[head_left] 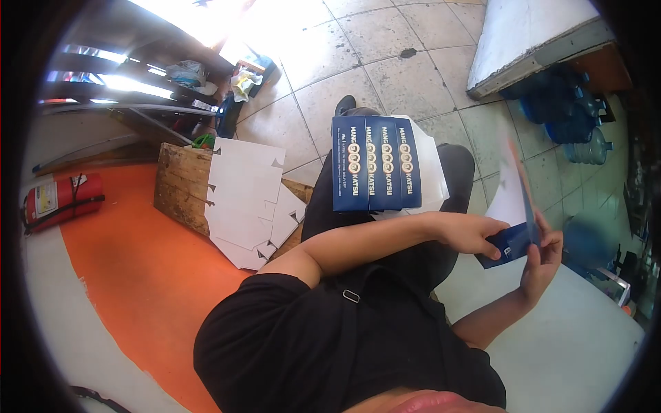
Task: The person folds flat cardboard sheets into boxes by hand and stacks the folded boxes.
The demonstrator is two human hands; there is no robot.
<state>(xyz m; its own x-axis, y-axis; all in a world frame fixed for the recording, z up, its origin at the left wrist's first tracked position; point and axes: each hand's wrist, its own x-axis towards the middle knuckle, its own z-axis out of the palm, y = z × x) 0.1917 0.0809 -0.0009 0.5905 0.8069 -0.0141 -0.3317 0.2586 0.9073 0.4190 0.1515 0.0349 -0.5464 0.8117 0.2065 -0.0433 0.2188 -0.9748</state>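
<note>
Both hands hold one blue and white printed cardboard piece (511,244) off to the right of my lap. My left hand (474,235) grips its left edge with thumb on the blue face. My right hand (546,256) pinches it at the right side, where a raised panel stands up, seen nearly edge-on and blurred. On my lap lies a stack of overlapping blue cartons (376,165) lettered "MANGO KATSU", their white flaps showing at the right. White die-cut cardboard sheets (246,193) rest on a wooden box to the left.
The wooden box (180,186) stands on an orange and white surface (138,255), near a red fire extinguisher (63,199). Blue water jugs (568,113) sit under a white counter (527,41) at upper right. Grey floor tiles (385,76) lie ahead.
</note>
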